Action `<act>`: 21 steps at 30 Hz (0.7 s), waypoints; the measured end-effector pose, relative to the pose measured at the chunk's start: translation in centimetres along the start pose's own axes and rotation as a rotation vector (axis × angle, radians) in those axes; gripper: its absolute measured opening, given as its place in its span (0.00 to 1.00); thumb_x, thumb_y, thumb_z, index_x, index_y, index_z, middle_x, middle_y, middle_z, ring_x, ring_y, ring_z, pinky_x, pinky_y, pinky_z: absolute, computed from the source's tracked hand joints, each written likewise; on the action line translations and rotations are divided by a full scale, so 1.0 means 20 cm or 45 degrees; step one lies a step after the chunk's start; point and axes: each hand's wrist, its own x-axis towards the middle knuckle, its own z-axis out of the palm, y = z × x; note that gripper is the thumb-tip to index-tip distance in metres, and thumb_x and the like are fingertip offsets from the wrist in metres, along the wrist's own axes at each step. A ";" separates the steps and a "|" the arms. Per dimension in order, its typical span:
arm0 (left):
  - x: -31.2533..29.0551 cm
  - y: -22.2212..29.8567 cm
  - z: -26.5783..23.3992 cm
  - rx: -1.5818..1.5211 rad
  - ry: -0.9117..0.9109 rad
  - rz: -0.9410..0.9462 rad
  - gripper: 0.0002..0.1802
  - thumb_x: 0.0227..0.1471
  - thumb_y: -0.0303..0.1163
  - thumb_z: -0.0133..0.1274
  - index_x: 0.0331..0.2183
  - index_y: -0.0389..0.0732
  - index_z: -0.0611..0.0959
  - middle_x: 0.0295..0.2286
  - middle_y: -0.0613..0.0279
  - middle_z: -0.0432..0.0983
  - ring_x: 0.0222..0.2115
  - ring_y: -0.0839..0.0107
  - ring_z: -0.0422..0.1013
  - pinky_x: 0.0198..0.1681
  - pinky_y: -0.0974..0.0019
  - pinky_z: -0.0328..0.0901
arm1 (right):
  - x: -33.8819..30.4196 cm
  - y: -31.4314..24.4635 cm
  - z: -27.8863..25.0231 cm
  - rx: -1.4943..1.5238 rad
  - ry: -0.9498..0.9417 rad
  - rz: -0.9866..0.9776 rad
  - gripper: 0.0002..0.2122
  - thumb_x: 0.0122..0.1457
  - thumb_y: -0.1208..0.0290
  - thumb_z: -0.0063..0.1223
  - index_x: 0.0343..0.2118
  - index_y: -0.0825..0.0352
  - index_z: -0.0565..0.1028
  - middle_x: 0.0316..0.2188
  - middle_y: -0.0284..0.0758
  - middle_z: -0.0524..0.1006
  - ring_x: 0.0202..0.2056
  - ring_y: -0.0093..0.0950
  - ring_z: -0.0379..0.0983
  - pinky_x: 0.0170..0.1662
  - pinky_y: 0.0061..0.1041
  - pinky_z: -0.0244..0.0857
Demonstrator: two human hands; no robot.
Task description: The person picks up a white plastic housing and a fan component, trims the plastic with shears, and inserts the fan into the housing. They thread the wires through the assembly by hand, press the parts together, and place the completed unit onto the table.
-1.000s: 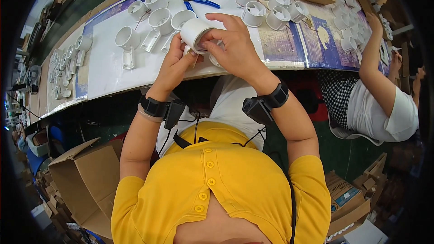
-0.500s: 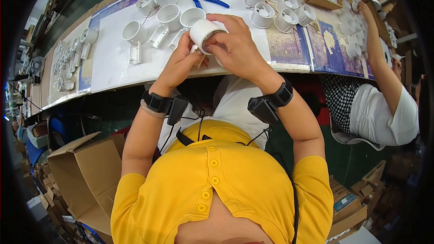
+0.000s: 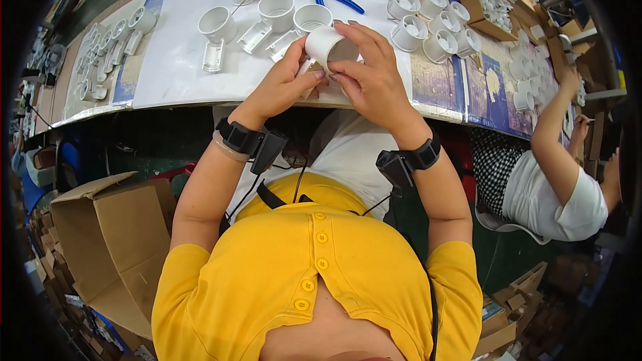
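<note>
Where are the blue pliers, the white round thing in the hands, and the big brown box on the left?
Blue pliers [image 3: 345, 2], head view, on a blue handle.
White round thing [image 3: 322, 45], head view, on its outer wall.
Big brown box [image 3: 130, 224], head view, on a side panel.

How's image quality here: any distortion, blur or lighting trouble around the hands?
Head view: fisheye distortion bows the front edge of the table, and the corners go black; the white sheet is brightly lit, the space beneath the table dark; the white cylinder at the left hand and right hand reads clearly, without obvious blur; cardboard clutter near the left rim looks softer.
</note>
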 end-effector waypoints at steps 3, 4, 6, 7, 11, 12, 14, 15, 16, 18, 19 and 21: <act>-0.01 0.00 0.00 -0.002 -0.045 0.012 0.32 0.58 0.29 0.47 0.60 0.37 0.54 0.43 0.59 0.68 0.37 0.75 0.70 0.34 0.70 0.69 | 0.01 0.01 -0.01 0.032 -0.023 -0.012 0.09 0.42 0.79 0.62 0.30 0.63 0.80 0.55 0.38 0.69 0.57 0.40 0.60 0.57 0.35 0.56; -0.01 -0.01 0.00 -0.005 -0.037 0.017 0.32 0.58 0.29 0.47 0.60 0.37 0.54 0.43 0.59 0.68 0.37 0.75 0.70 0.34 0.70 0.69 | 0.01 0.01 -0.01 0.046 -0.032 -0.015 0.09 0.42 0.78 0.62 0.30 0.63 0.80 0.54 0.37 0.69 0.57 0.40 0.60 0.57 0.35 0.56; -0.01 -0.03 -0.02 0.000 -0.047 0.049 0.31 0.59 0.31 0.47 0.60 0.37 0.54 0.42 0.60 0.68 0.36 0.76 0.70 0.33 0.70 0.69 | 0.01 0.01 -0.02 0.044 -0.033 -0.002 0.09 0.43 0.78 0.63 0.30 0.63 0.80 0.54 0.37 0.69 0.57 0.40 0.60 0.57 0.35 0.56; -0.01 -0.03 -0.02 0.003 -0.052 0.065 0.31 0.59 0.31 0.47 0.60 0.37 0.55 0.42 0.60 0.69 0.36 0.76 0.70 0.33 0.70 0.69 | 0.01 0.01 -0.02 0.041 -0.028 0.017 0.09 0.43 0.78 0.63 0.30 0.63 0.80 0.54 0.37 0.69 0.57 0.40 0.60 0.57 0.35 0.56; 0.00 -0.03 -0.04 0.010 -0.096 0.052 0.30 0.60 0.31 0.46 0.60 0.37 0.55 0.41 0.60 0.69 0.36 0.76 0.70 0.33 0.71 0.68 | 0.02 0.01 -0.03 0.011 -0.043 -0.006 0.09 0.43 0.76 0.64 0.30 0.62 0.80 0.54 0.36 0.69 0.57 0.40 0.60 0.57 0.35 0.56; 0.00 -0.03 -0.04 0.006 -0.093 0.054 0.30 0.60 0.31 0.46 0.60 0.37 0.55 0.41 0.60 0.69 0.36 0.76 0.70 0.33 0.71 0.68 | 0.02 0.01 -0.03 -0.003 -0.050 -0.023 0.09 0.43 0.76 0.64 0.30 0.62 0.80 0.54 0.36 0.69 0.57 0.40 0.60 0.57 0.34 0.56; 0.01 -0.04 -0.05 -0.004 -0.129 0.030 0.30 0.60 0.32 0.45 0.59 0.37 0.55 0.40 0.61 0.69 0.36 0.76 0.70 0.33 0.71 0.68 | 0.03 0.01 -0.03 -0.010 -0.071 -0.035 0.09 0.43 0.75 0.64 0.30 0.62 0.80 0.54 0.36 0.69 0.57 0.40 0.60 0.57 0.35 0.55; 0.01 -0.04 -0.06 -0.009 -0.147 0.018 0.29 0.60 0.32 0.45 0.59 0.37 0.55 0.40 0.61 0.69 0.36 0.76 0.70 0.33 0.71 0.68 | 0.04 0.02 -0.03 -0.016 -0.088 -0.044 0.09 0.43 0.75 0.65 0.30 0.61 0.80 0.55 0.36 0.69 0.57 0.40 0.60 0.57 0.35 0.55; 0.01 -0.04 -0.06 -0.012 -0.145 0.019 0.29 0.60 0.32 0.45 0.59 0.37 0.55 0.40 0.61 0.69 0.36 0.76 0.70 0.33 0.71 0.68 | 0.05 0.02 -0.03 -0.022 -0.104 -0.053 0.09 0.43 0.75 0.65 0.30 0.61 0.81 0.55 0.36 0.69 0.57 0.40 0.60 0.57 0.35 0.55; 0.02 -0.03 -0.06 -0.055 -0.146 -0.006 0.29 0.60 0.32 0.45 0.59 0.37 0.56 0.40 0.61 0.69 0.36 0.76 0.70 0.33 0.71 0.68 | 0.06 0.03 -0.03 -0.027 -0.121 -0.047 0.09 0.43 0.74 0.65 0.30 0.61 0.81 0.55 0.36 0.69 0.57 0.40 0.59 0.58 0.35 0.55; 0.02 -0.02 -0.06 -0.076 -0.146 -0.018 0.29 0.61 0.32 0.44 0.59 0.37 0.56 0.40 0.61 0.69 0.36 0.77 0.70 0.34 0.70 0.68 | 0.07 0.03 -0.04 -0.030 -0.134 -0.036 0.09 0.43 0.74 0.65 0.30 0.61 0.81 0.55 0.36 0.69 0.57 0.40 0.59 0.58 0.35 0.55; 0.03 -0.03 -0.06 -0.072 -0.146 0.001 0.29 0.61 0.32 0.44 0.59 0.37 0.56 0.40 0.61 0.69 0.36 0.77 0.70 0.34 0.70 0.68 | 0.07 0.04 -0.03 -0.035 -0.150 -0.031 0.09 0.43 0.73 0.65 0.30 0.61 0.81 0.55 0.35 0.69 0.57 0.40 0.59 0.58 0.35 0.55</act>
